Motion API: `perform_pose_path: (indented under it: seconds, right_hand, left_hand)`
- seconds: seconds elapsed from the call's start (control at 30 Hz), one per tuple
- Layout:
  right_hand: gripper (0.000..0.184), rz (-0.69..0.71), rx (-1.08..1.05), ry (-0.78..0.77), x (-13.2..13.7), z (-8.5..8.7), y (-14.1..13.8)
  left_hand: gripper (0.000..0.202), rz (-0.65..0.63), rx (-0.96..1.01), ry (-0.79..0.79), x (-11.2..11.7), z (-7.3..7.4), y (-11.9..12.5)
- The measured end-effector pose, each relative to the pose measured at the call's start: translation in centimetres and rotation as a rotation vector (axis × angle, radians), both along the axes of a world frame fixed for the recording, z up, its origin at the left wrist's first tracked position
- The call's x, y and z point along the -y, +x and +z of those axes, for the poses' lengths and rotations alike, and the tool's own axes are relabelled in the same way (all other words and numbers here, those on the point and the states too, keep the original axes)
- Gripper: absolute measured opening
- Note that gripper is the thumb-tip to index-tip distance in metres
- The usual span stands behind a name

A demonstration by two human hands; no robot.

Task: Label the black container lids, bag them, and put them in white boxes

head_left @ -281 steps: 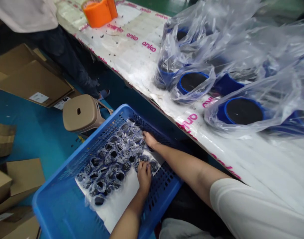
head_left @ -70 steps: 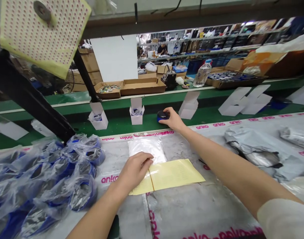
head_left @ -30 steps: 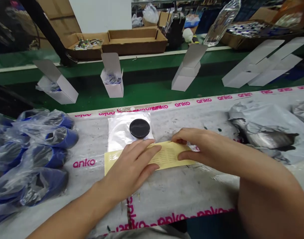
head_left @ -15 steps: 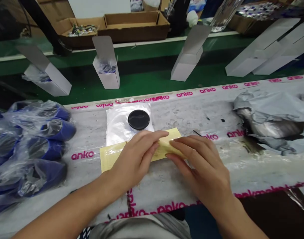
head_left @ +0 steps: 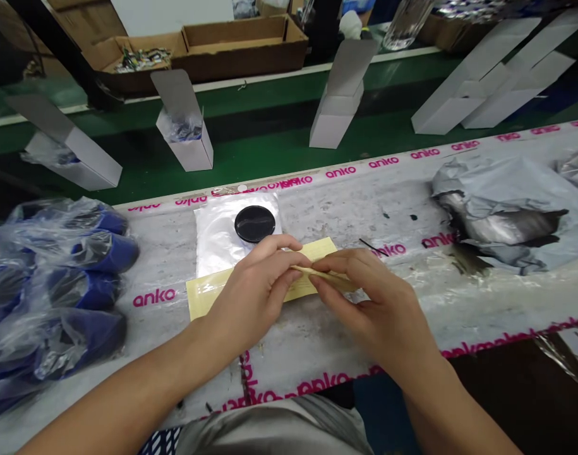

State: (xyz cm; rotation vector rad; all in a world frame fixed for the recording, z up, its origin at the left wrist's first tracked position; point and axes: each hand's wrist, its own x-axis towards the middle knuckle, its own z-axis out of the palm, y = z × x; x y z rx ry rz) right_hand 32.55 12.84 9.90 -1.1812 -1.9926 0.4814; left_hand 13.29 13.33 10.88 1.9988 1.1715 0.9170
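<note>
Both hands are at a yellow paper strip (head_left: 206, 292) with a glossy face, perhaps a sheet of labels. My left hand (head_left: 258, 284) lies across its middle, thumb and fingers closed on a raised edge. Beside it, my right hand (head_left: 371, 287) pinches the same raised edge between thumb and fingertips. The fingers hide much of the strip. Just behind sits a round black disc (head_left: 254, 223) on a white plastic bag (head_left: 213, 230); the strip overlaps the bag's front edge.
Blue cups (head_left: 103, 251) in clear bags crowd the left. A torn grey bag (head_left: 516, 202) lies right, a thin black stick (head_left: 373, 247) nearer. Open white boxes (head_left: 189, 150) stand on the green surface (head_left: 260, 148) behind, with cardboard trays (head_left: 241, 58) beyond.
The fingertips of both hands have come closer together, and an edge of the yellow strip now stands raised between them. The whole view has shifted slightly.
</note>
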Motion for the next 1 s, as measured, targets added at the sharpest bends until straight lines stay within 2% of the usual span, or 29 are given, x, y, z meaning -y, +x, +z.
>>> perform_pose_path:
  seconds: [0.2,0.53,0.8,1.0]
  right_hand:
    - [0.008,-0.011,0.030,-0.054,0.1,0.8,-0.1]
    - [0.015,0.099,0.137,0.058,-0.2,0.9,0.6]
    - [0.030,0.213,0.201,0.380,-1.2,-0.7,2.0]
    - [0.030,0.217,-0.007,0.202,-1.7,-1.3,2.1]
  left_hand:
    - [0.018,0.055,0.051,-0.018,0.5,-0.6,0.4]
    - [0.019,0.048,0.104,-0.068,0.4,-1.1,0.5]
    - [0.028,0.094,0.105,-0.131,0.1,-1.1,1.2]
    - [0.028,0.092,0.104,-0.119,0.1,-0.7,1.3]
